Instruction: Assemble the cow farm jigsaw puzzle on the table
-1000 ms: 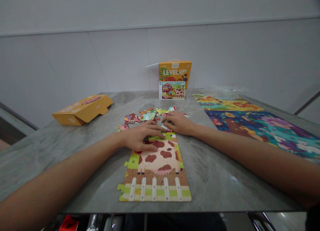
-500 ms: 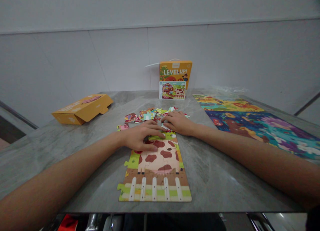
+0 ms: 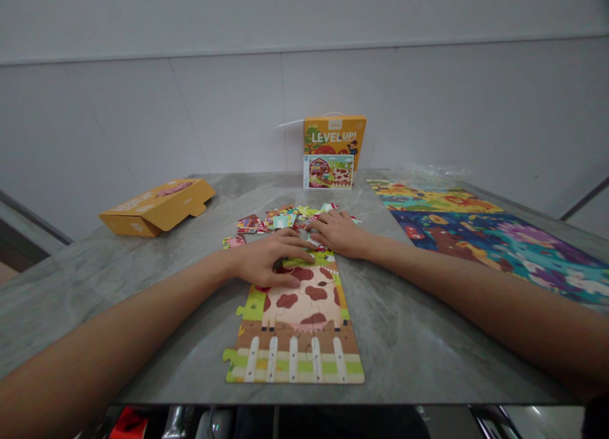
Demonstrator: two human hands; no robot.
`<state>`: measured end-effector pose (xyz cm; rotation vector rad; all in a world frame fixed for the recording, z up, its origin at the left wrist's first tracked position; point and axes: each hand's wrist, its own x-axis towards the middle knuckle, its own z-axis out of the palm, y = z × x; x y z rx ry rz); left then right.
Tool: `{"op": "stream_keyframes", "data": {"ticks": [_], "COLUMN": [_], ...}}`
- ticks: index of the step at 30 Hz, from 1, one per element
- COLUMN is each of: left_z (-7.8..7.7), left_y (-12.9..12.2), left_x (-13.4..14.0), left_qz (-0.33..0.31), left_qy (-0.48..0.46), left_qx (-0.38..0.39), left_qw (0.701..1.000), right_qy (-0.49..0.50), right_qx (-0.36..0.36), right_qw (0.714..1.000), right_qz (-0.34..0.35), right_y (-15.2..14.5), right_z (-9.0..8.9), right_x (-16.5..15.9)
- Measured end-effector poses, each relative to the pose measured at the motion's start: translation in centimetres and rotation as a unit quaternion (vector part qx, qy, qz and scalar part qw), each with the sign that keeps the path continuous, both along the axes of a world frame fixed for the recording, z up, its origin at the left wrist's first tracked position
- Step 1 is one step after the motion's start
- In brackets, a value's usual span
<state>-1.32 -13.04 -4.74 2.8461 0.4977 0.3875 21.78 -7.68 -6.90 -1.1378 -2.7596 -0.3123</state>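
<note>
A partly joined jigsaw puzzle (image 3: pixel 304 306) lies in front of me, showing a brown-spotted cow above a white fence. My left hand (image 3: pixel 269 258) rests over its upper left part, fingers spread and lying on the pieces. At the puzzle's far end is my right hand (image 3: pixel 340 233), its fingers stretched leftward and slightly bent, touching a pale piece with a small red car (image 3: pixel 321 247). The fingertips of both hands nearly meet there, and they partly cover that piece. Just beyond the hands sits a pile of loose puzzle pieces (image 3: pixel 284 221).
An orange box (image 3: pixel 157 207) lies at the left. At the back stand an orange "LEVEL UP!" box (image 3: pixel 335 131) and a picture card (image 3: pixel 328 172) of a barn and cow. Colourful puzzle sheets (image 3: pixel 490 245) cover the right side, with clear plastic (image 3: pixel 438 170) behind them.
</note>
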Motion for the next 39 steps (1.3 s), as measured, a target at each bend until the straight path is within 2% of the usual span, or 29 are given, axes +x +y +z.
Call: {"op": "stream_keyframes", "data": {"ticks": [4,7,11,19,27,29,31,33,35,39], "left_z": [0.1,0.1,0.2,0.2,0.3,0.3,0.0,-0.6,-1.4,-2.7], "left_y": [0.0,0.0,-0.1,-0.1,0.2,0.9,1.8,3.0,4.1,5.4], "left_x": [0.0,0.0,0.0,-0.1,-0.4,-0.9,-1.7,-2.7,-3.7,-4.4], "left_qz": [0.003,0.001,-0.001,0.012,0.014,0.052,0.140,0.245,0.316,0.345], "left_qy": [0.002,0.005,0.009,0.007,0.025,0.017,-0.004,-0.019,-0.008,0.002], "left_qx": [0.000,-0.001,0.002,0.013,0.035,0.072,0.120,0.155,0.156,0.111], "left_qw": [1.000,1.000,1.000,1.000,0.999,0.996,0.983,0.957,0.936,0.932], "right_qy": [0.032,0.050,0.077,0.082,0.095,0.113,0.135,0.148,0.155,0.174], "right_qx": [-0.082,-0.149,-0.200,-0.218,-0.196,-0.179,-0.154,-0.132,-0.119,-0.092], "right_qw": [0.996,0.985,0.967,0.965,0.968,0.970,0.971,0.971,0.970,0.967], "right_qz": [0.015,0.074,0.137,0.124,0.122,0.122,0.127,0.135,0.144,0.160], "right_y": [0.9,1.9,2.6,2.5,2.7,2.7,2.6,2.6,2.6,2.5], "right_z": [0.4,1.0,1.5,1.4,0.8,0.3,-0.3,-0.7,-1.0,-1.3], "right_x": [0.6,1.4,2.3,2.3,2.4,2.5,2.5,2.5,2.6,2.7]}}
